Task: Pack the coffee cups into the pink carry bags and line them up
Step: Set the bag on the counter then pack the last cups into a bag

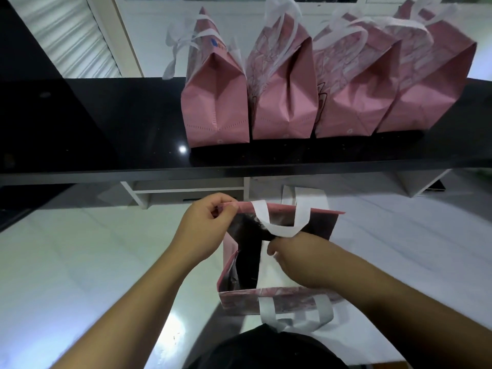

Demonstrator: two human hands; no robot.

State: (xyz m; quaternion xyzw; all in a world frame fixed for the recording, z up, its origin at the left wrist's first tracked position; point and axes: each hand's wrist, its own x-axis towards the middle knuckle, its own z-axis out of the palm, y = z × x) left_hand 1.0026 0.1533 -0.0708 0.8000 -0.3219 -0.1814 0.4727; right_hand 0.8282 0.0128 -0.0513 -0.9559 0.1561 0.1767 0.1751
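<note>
The left hand (206, 225) pinches the far left rim of an open pink bag (279, 262) held near the person, the right hand (300, 259) reaches inside with its grip hidden, and four bags (319, 97) stand lined up on the far black counter (93, 123).

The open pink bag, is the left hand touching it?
Touching. The head view shows the left hand pinching the top edge of the open pink bag.

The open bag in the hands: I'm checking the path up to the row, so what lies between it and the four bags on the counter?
Head view: between the open bag and the four bags, only bare black counter and its front edge.
</note>
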